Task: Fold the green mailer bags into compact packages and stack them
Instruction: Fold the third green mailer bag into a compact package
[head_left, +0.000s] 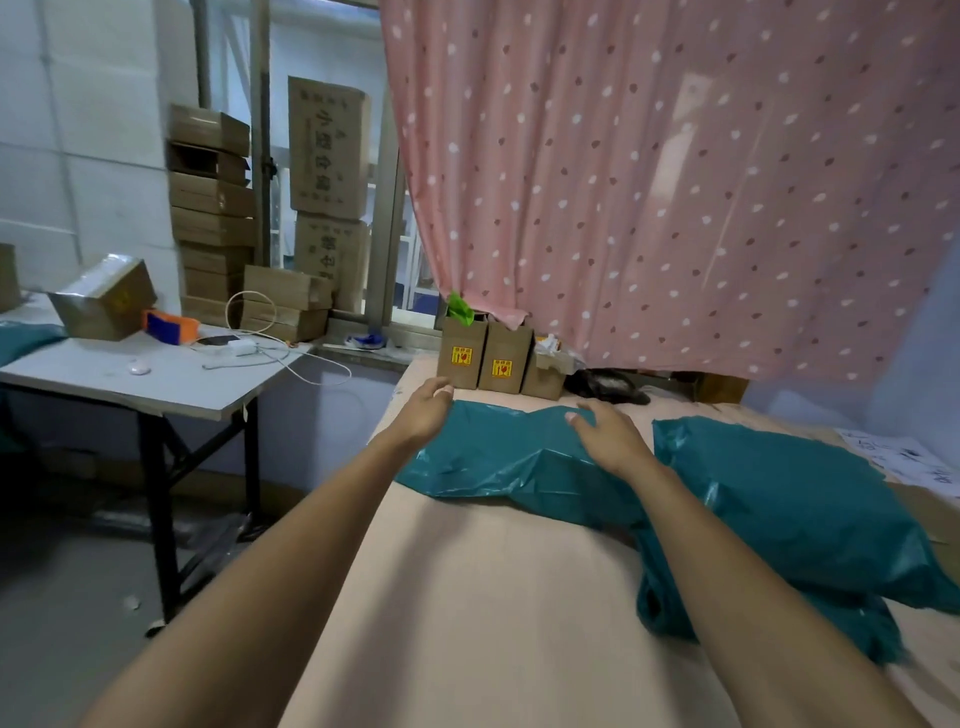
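A crumpled green mailer bag (493, 457) lies flat across the far part of the pink table (467, 597). My left hand (428, 405) rests at the bag's far-left corner, fingers loosely curled at its edge. My right hand (605, 434) lies on top of the bag near its far-right edge, fingers spread and pressing down. A bigger puffed heap of green mailer bags (789, 499) sits to the right, with more green plastic hanging toward the near edge under my right forearm.
Three small brown cardboard boxes (496, 358) stand at the table's far edge under a pink dotted curtain (675, 182). A grey side table (156, 374) on the left carries a box, cables and a charger. Printed paper (909, 457) lies at far right.
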